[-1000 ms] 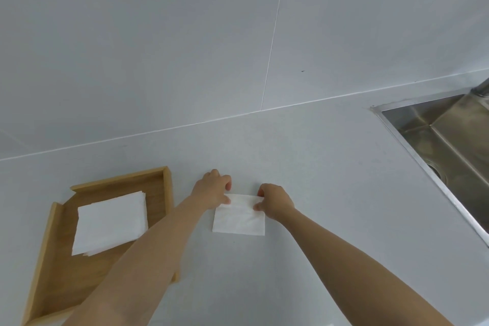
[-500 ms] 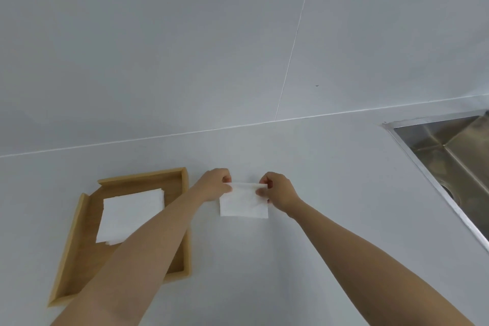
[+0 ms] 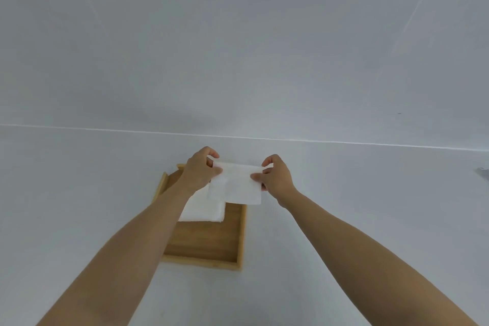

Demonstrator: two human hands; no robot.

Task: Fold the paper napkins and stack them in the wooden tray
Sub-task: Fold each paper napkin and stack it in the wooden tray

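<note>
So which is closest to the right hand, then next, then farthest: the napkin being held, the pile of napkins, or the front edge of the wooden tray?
1. Held napkin: pinched in the right hand, touching it.
2. Napkin pile: lower left, inside the tray.
3. Tray's front edge: nearest the person, farthest from that hand.

Both forearms are bare back from the fingers (image 3: 211, 152), with no sleeve showing anywhere in view. The left hand (image 3: 199, 171) and right hand (image 3: 276, 176) are bare, fingernails short.
</note>
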